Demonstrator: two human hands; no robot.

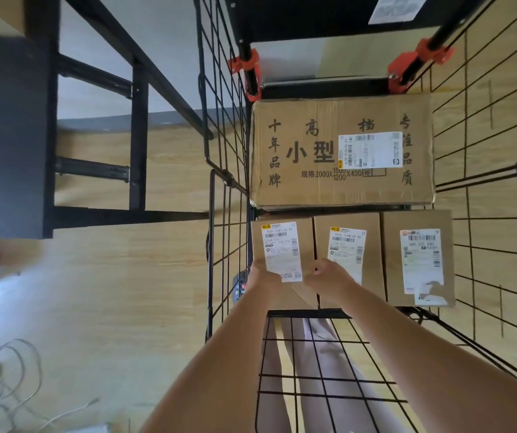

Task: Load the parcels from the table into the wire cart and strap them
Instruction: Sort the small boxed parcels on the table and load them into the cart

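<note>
1. Cardboard fills the floor of the wire cart [211, 245]: one large box [313, 189] printed with black characters lies flat at the far end, with a white shipping label on its top.
2. Nearer to me, three smaller parcels stand in a row side by side, each with a white label facing up.
3. The first parcel [285, 226] is the leftmost of the row, against the cart's left mesh wall and just beside the middle parcel [347, 223].
4. My left hand [258, 273] grips the near left edge of the first parcel, its fingers mostly hidden behind the box.
5. My right hand [325, 278] grips the same parcel's near right edge, thumb on top (the other fingers go down into the gap by the middle parcel, out of sight).
6. The third parcel [391, 260] sits at the right end of the row, touched by neither of my hands.
7. Two red clamps [247, 65] hold the black posts at the cart's far corners.
8. The desk [7, 135], dark-topped on a black frame, stands to the left of the cart on the wooden floor [126, 276].
9. A white cable [23, 370] lies looped on the floor at lower left.
</note>
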